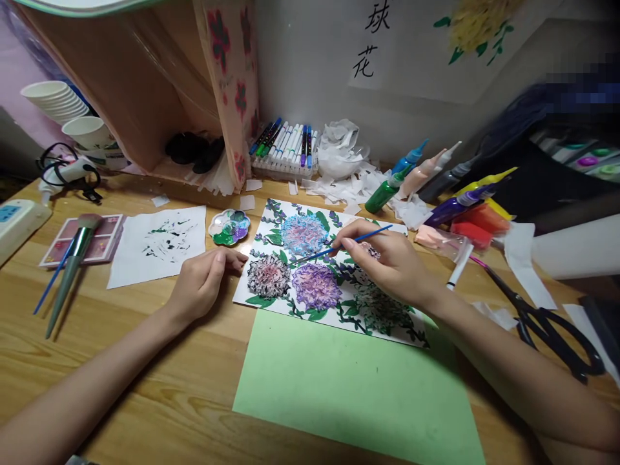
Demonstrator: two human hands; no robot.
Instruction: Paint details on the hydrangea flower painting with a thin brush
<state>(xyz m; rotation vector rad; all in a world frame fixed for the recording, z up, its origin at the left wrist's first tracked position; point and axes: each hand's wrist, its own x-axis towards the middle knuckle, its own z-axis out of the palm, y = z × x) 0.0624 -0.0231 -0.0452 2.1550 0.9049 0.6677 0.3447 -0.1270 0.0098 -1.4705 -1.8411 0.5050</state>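
A thin blue paintbrush [367, 235] is pinched in my right hand [382, 258], its tip pointing left and down over the painted board [394, 227]. Raised, textured flowers cover that board: a blue-pink one [304, 232] at the top, a black-and-pink one [268, 276] at left, and a purple one [316, 286] near the brush tip. My right hand partly hides the flowers on the right. My left hand [201, 281] rests on the table at the board's left edge, fingers loosely bent and fingertips by the edge, holding nothing visible. Green leaves surround the flowers.
Behind my left hand sits a flower-shaped paint palette [229, 227], with a smeared paper [159, 242] further left. Green paper [358, 387] lies under the board's front edge. Black scissors [547, 323], paint bottles [385, 194] and scraps stand right; a marker box [285, 148] is behind.
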